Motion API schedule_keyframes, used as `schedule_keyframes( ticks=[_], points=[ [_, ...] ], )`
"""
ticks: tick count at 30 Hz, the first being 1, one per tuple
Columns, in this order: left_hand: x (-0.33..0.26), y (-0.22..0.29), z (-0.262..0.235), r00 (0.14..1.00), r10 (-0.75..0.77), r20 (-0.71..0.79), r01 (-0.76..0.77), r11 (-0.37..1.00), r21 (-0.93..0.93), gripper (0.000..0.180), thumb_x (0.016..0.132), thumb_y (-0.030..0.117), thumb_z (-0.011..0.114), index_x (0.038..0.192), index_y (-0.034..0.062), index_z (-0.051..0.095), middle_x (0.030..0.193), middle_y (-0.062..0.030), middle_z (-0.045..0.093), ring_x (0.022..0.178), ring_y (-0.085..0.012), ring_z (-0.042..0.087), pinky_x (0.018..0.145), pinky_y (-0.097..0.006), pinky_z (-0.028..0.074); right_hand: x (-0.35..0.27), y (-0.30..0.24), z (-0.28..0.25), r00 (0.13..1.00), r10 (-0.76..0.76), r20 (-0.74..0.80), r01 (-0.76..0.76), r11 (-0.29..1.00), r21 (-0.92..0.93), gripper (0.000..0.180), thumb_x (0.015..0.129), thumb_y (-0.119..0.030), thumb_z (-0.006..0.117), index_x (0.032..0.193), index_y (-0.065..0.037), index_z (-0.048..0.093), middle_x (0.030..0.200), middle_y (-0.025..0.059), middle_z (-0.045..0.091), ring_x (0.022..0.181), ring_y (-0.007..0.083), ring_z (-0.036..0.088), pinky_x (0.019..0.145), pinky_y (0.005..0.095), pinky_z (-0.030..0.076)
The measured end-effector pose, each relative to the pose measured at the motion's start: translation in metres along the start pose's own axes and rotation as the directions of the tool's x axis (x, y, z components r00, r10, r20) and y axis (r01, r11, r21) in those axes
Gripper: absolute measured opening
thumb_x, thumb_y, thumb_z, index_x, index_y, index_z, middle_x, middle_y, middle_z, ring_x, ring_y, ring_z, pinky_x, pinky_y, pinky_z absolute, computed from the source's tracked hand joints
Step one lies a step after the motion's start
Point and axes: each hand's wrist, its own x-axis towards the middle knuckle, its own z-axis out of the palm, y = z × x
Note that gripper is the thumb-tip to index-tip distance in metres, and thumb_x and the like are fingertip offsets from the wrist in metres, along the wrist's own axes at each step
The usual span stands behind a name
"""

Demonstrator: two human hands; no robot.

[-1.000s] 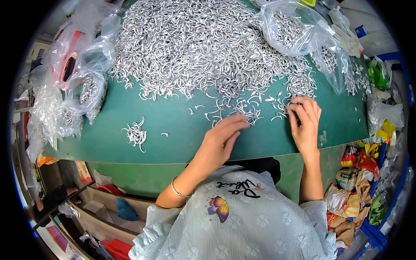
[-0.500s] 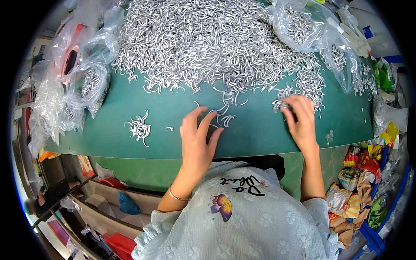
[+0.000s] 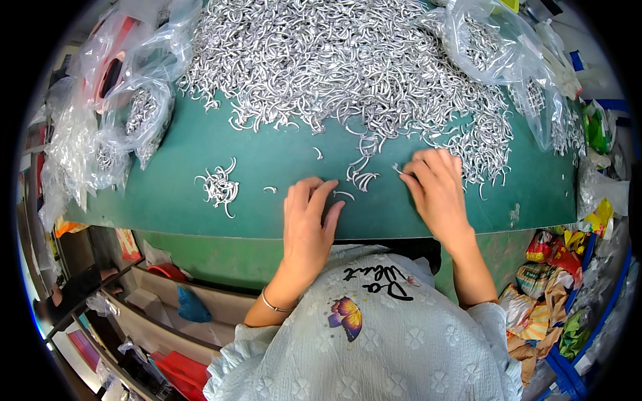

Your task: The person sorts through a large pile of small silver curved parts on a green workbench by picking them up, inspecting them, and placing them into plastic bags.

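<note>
A big heap of small curved silver metal pieces (image 3: pixel 348 67) covers the far half of a green table (image 3: pixel 200 147). My left hand (image 3: pixel 306 224) lies flat near the front edge, fingers spread, fingertips touching a loose curved piece (image 3: pixel 344 194). My right hand (image 3: pixel 438 190) rests at the heap's near edge, fingers curled over a few pieces; what it pinches is hidden. A small cluster of pieces (image 3: pixel 361 179) lies between the hands. A separate small pile (image 3: pixel 219 187) sits to the left.
Clear plastic bags holding more metal pieces stand at the left (image 3: pixel 134 113) and at the back right (image 3: pixel 495 47). Colourful wrappers and cloth (image 3: pixel 548 294) are piled at the lower right. Open boxes and a red item (image 3: pixel 167 314) lie under the table on the left.
My left hand has slid left and toward the table's front edge, dragging pieces away from the heap. My right hand has stayed at the heap's edge.
</note>
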Motion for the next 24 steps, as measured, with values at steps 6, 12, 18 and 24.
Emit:
schedule_keyframes(
  ticks=[6, 12, 18, 24],
  points=[
    [-0.004, -0.004, 0.008, 0.992, 0.117, 0.044, -0.118, 0.993, 0.016, 0.021, 0.076, 0.002, 0.072, 0.094, 0.0047, 0.062, 0.092, -0.0070, 0.055, 0.085, -0.0256, 0.052, 0.072, -0.037, 0.037, -0.003, 0.004, -0.021, 0.991, -0.021, 0.136, -0.012, 0.970, 0.243, 0.017, 0.075, -0.010, 0.074, 0.086, -0.005, 0.062, 0.088, 0.0062, 0.054, 0.086, 0.0258, 0.050, 0.075, 0.0358, 0.036],
    [-0.013, 0.011, 0.019, 0.991, 0.121, 0.059, -0.122, 0.992, 0.017, 0.020, 0.076, 0.002, 0.071, 0.093, 0.0055, 0.061, 0.091, -0.0068, 0.055, 0.085, -0.0250, 0.053, 0.072, -0.037, 0.035, -0.005, -0.006, -0.018, 0.994, 0.036, 0.100, -0.049, 0.990, 0.132, 0.020, 0.074, -0.011, 0.075, 0.088, -0.005, 0.062, 0.088, 0.0065, 0.054, 0.085, 0.0259, 0.051, 0.075, 0.0367, 0.036],
    [-0.014, 0.011, 0.020, 0.987, 0.130, 0.090, -0.127, 0.991, -0.034, 0.022, 0.074, 0.000, 0.072, 0.092, 0.0061, 0.062, 0.092, -0.0074, 0.055, 0.085, -0.0258, 0.052, 0.074, -0.037, 0.035, -0.012, -0.003, -0.011, 0.996, 0.018, 0.091, -0.026, 0.996, 0.087, 0.013, 0.077, -0.008, 0.071, 0.085, -0.005, 0.060, 0.085, 0.0062, 0.053, 0.083, 0.0257, 0.051, 0.072, 0.0372, 0.036],
    [-0.020, 0.021, 0.024, 0.990, 0.106, 0.093, -0.095, 0.989, -0.112, 0.031, 0.073, -0.001, 0.073, 0.101, 0.0051, 0.062, 0.102, -0.0114, 0.054, 0.093, -0.0285, 0.052, 0.076, -0.038, 0.038, -0.009, -0.012, -0.004, 0.983, -0.075, 0.170, 0.006, 0.927, 0.375, 0.014, 0.079, -0.009, 0.069, 0.090, -0.004, 0.062, 0.091, 0.0075, 0.057, 0.088, 0.0273, 0.053, 0.076, 0.0372, 0.040]
  ],
)
